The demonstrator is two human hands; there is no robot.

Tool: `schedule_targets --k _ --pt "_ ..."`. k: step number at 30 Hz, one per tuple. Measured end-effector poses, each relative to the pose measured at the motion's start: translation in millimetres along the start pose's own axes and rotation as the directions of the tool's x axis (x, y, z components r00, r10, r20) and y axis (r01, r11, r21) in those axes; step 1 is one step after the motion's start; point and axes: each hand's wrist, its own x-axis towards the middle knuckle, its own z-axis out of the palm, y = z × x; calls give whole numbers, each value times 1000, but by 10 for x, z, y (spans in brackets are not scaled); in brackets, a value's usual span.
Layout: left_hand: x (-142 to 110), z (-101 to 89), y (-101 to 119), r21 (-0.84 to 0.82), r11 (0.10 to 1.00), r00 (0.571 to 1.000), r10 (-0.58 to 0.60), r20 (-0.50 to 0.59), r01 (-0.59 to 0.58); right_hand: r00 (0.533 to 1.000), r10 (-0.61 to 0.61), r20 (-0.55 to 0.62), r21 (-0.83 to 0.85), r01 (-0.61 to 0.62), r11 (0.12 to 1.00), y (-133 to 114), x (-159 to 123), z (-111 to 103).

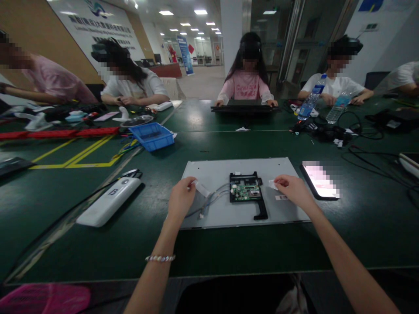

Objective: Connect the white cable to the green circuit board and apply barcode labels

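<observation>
A flat light-grey panel (216,213) lies on the green table in front of me. On its middle sits a black plastic bracket (261,210) holding a green circuit board (245,192). Thin grey wires (218,192) run from the board toward the left. Above the panel's left part, my left hand (181,198) pinches a whitish strip of tape (202,189) between thumb and finger. Over the right part, my right hand (293,188) pinches a small white piece of tape (272,184). A small printed label (280,198) lies on the panel below it.
A lit phone (319,181) lies right of the panel. To the left are a white power bank (109,201) with a cable and a blue tray (153,138). Several people sit across the table; one holds a dark panel (245,109). Water bottles (312,98) stand at the right.
</observation>
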Motion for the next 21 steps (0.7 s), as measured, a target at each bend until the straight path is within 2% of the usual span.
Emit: schedule_targets --k 5,9,16,21 --pt "-4 19 -24 -50 999 1000 -22 -11 22 1000 -9 1 -36 9 999 16 9 2" --pt "4 37 -28 -202 976 996 -90 -1 88 999 -35 -10 -87 34 996 22 15 -8" --pt "24 -14 37 -507 831 972 -219 78 228 999 -49 -10 -139 48 989 49 13 -8" --pt "4 -12 55 -533 816 974 -184 130 225 999 -32 -14 -161 30 987 57 12 -2"
